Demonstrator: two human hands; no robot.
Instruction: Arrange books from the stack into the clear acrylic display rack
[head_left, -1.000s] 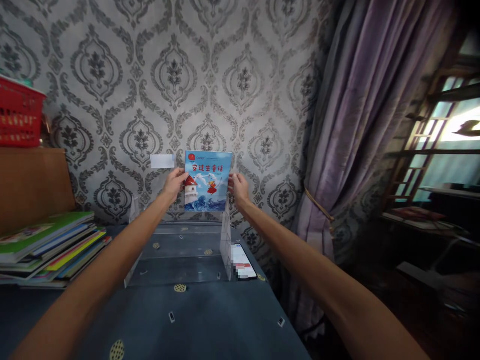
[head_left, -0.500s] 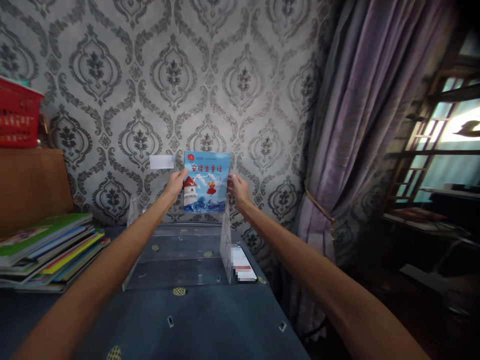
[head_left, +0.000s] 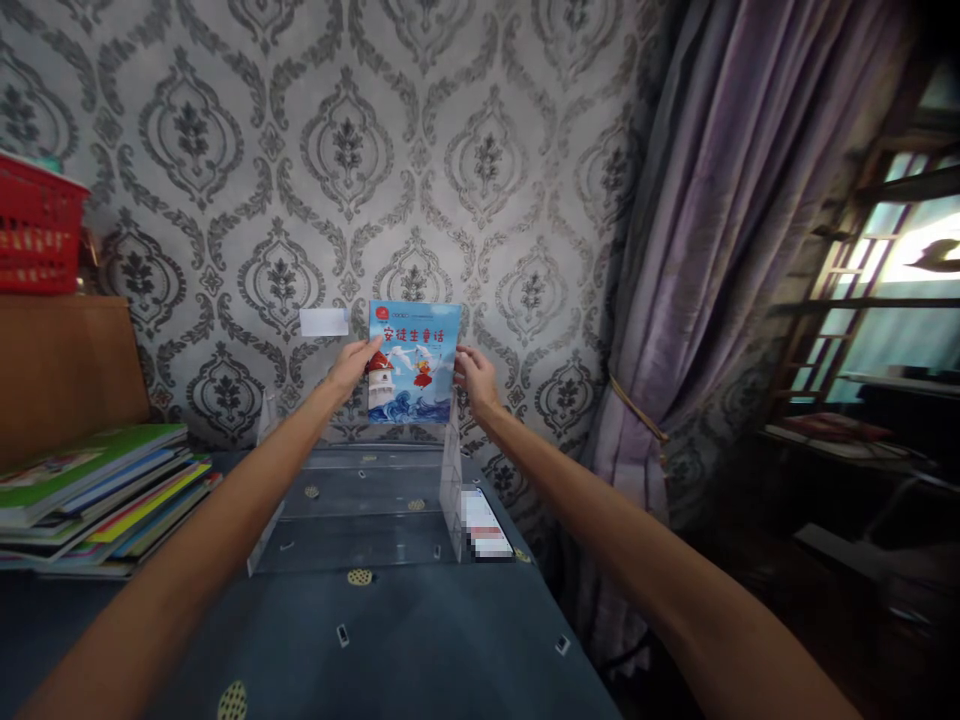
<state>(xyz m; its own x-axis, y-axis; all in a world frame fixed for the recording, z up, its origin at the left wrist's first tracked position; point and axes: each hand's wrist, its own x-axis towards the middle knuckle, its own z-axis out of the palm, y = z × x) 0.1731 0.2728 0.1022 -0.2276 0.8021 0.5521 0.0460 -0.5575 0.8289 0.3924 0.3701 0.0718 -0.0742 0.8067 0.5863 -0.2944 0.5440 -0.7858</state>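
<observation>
Left hand (head_left: 351, 370): thumb shifted slightly farther onto book (head_left: 415, 385). Below the grip: table (head_left: 420, 640), bearing clear rack (head_left: 451, 490). Left hand and right hand (head_left: 477, 380) grip the book upright between them: blue cover, red title, red-roofed tower, waves.

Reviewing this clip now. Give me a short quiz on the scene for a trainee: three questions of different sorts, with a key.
1. True or false: the left hand and the right hand hold the blue book at opposite side edges.
2. Fill in the missing word: from the person's viewpoint, the pile of books lies to the ____ of the clear rack.
3. What lies on the table just beside the rack's right side?

Key:
1. True.
2. Left.
3. A phone.
</observation>
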